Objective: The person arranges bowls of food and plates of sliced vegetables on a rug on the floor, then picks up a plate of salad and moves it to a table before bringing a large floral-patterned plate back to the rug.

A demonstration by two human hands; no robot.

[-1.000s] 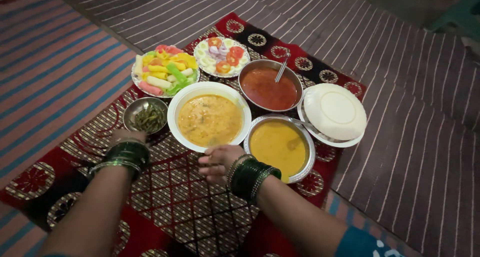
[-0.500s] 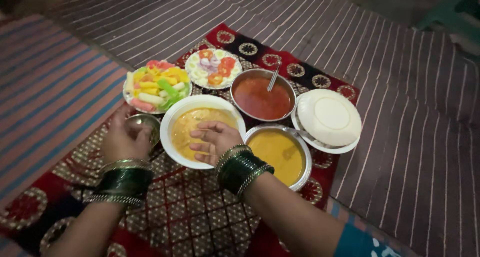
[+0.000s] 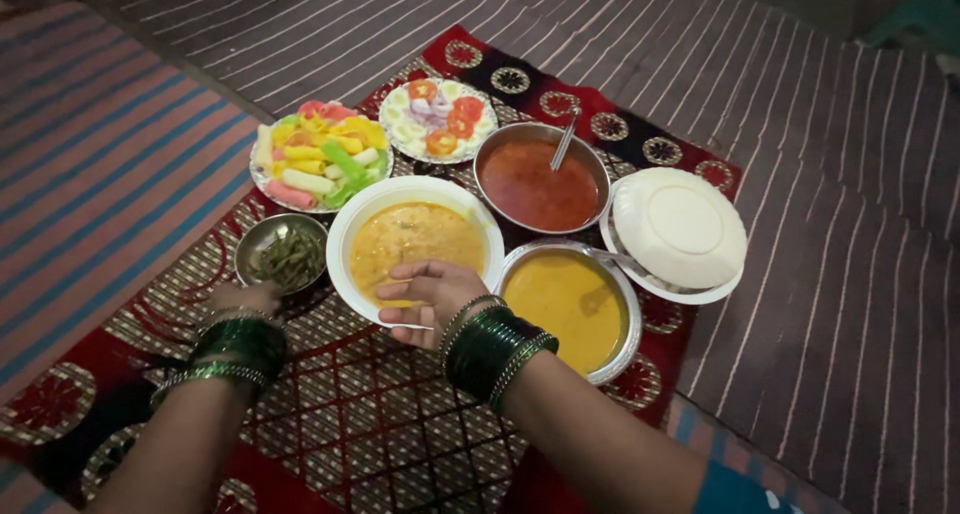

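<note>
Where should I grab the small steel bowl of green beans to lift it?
Take the small steel bowl by its rim, from the near left side where the left hand already is. The white bowl and snack plate crowd its other sides.

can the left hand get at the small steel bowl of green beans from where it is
Probably yes. The left hand lies on the mat at the near rim of the steel bowl, with nothing between them; the white bowl beside it leaves that side free.
</note>
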